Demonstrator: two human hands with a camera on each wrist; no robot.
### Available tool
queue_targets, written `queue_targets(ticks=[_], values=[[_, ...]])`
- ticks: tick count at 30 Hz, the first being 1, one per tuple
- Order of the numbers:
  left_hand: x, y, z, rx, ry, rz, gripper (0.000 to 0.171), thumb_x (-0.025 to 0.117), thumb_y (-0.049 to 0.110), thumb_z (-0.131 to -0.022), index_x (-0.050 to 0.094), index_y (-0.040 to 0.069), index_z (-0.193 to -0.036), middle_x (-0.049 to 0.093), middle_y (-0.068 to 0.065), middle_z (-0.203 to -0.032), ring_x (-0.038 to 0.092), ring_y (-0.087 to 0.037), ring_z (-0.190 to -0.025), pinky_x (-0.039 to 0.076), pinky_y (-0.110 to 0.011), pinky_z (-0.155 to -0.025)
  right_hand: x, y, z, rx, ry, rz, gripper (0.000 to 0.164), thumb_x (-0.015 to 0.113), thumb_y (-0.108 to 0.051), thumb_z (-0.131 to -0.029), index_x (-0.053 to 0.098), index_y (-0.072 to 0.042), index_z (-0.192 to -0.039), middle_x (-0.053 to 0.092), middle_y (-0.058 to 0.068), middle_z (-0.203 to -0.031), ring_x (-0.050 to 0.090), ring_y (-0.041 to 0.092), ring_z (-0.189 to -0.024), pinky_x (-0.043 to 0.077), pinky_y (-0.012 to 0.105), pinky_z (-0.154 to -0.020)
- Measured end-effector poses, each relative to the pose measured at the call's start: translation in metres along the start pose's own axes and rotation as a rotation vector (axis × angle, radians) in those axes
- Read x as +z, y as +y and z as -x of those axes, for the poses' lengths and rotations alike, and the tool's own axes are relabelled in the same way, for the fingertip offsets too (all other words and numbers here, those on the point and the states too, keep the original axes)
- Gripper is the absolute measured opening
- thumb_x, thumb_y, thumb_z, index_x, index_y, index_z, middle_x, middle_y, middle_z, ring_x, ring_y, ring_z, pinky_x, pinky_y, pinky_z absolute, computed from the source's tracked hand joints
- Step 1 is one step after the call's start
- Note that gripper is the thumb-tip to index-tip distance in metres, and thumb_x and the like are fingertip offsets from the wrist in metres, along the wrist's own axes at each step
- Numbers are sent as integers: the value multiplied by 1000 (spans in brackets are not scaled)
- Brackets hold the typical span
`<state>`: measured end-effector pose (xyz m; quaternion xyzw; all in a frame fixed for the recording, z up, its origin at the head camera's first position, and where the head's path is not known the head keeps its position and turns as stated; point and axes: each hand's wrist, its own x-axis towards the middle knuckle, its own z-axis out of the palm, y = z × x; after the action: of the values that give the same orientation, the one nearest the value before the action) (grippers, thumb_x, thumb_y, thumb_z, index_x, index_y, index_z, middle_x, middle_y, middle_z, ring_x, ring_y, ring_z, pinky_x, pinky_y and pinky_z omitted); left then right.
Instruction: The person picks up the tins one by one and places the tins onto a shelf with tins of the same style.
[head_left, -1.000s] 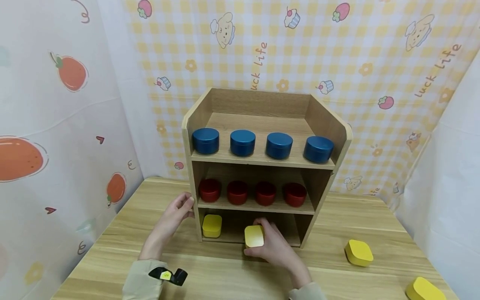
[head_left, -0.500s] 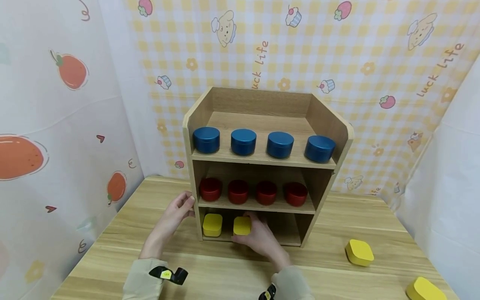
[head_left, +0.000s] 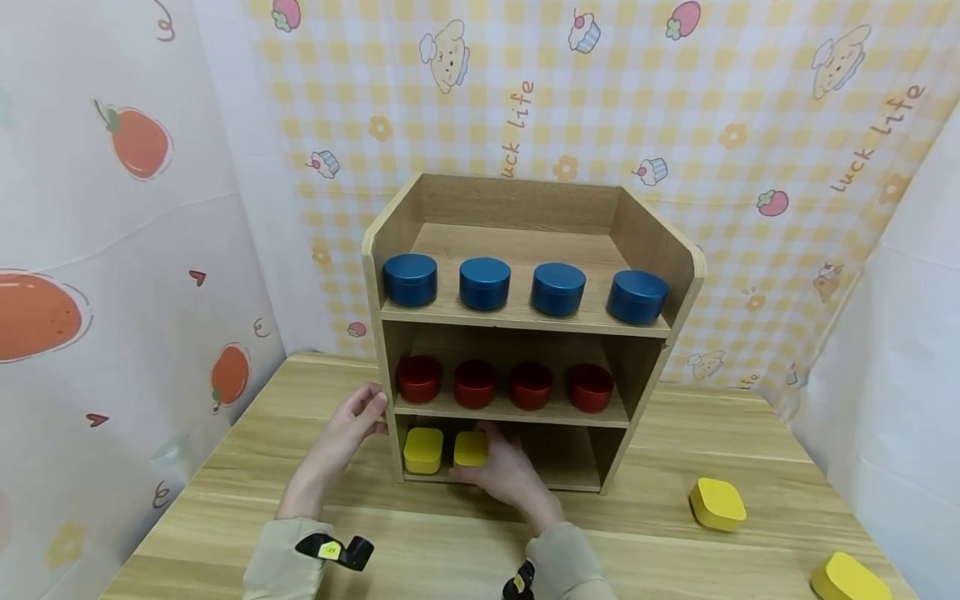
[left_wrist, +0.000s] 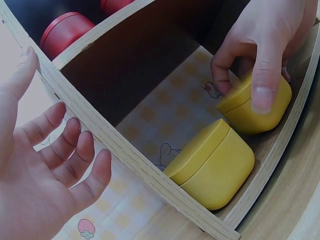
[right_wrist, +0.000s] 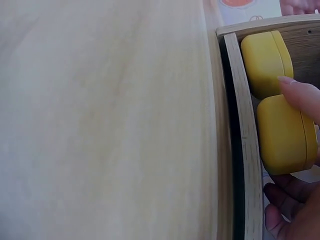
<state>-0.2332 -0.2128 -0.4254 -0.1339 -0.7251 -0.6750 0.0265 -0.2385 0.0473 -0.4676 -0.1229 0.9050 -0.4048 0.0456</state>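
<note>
On the bottom level of a wooden three-tier shelf (head_left: 525, 319), my right hand (head_left: 506, 473) grips a yellow rounded-square lidded box (head_left: 470, 450) between thumb and fingers. Just left of it sits a second yellow box (head_left: 423, 451), in the shelf's left corner; the right wrist view shows the held box (right_wrist: 283, 136) close beside that one. In the left wrist view the held box tilts slightly. My left hand (head_left: 351, 433) is at the shelf's left side panel, thumb tip at the panel's edge, and its fingers (left_wrist: 75, 155) curve loosely along the outside, holding nothing.
Several blue round tins (head_left: 484, 284) line the top level, and several red round tins (head_left: 475, 384) the middle one. To the right on the wooden table (head_left: 660, 558) lie two more yellow boxes, one nearer the shelf (head_left: 717, 504) and another by the edge (head_left: 850, 577). Patterned cloth hangs behind.
My right hand has carried the yellow box from in front of the shelf into the bottom level, then leftward toward the other yellow box. The left hand has stayed by the side panel.
</note>
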Motion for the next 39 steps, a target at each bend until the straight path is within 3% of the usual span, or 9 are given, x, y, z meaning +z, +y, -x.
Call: queue_targets(ticks=[6, 21, 33, 39], values=[[-1, 1, 0, 10, 0, -3, 26, 45, 22, -106, 48, -3, -111, 56, -11, -104, 59, -31, -97, 52, -31, -83, 1, 0, -3, -2, 3, 20, 86, 81, -48, -75, 44, -11, -143, 49, 12, -138, 40, 40, -129, 34, 55, -104], [0, 1, 0, 30, -21, 5, 25, 44, 21, -106, 49, -3, -110, 57, -11, -104, 60, -26, -95, 52, -31, -82, 1, 0, -3, -36, 15, 52, 84, 81, -45, -76, 44, -7, -141, 50, 14, -137, 37, 42, -131, 28, 62, -105], [0, 2, -1, 13, -5, -6, 25, 45, 22, -106, 48, -3, -110, 57, -11, -103, 60, -21, -92, 52, -31, -82, -5, -4, 4, -28, -36, 115, 108, 83, -53, -72, 24, -17, -155, 31, 18, -154, 22, 47, -139, 20, 65, -109], [0, 1, -1, 4, -4, -2, 25, 46, 22, -106, 48, -3, -110, 56, -11, -104, 59, -23, -93, 52, -31, -82, -11, -7, 11, -58, -32, 151, 106, 80, -56, -73, 26, -16, -155, 26, 22, -155, 20, 52, -138, 19, 70, -105]])
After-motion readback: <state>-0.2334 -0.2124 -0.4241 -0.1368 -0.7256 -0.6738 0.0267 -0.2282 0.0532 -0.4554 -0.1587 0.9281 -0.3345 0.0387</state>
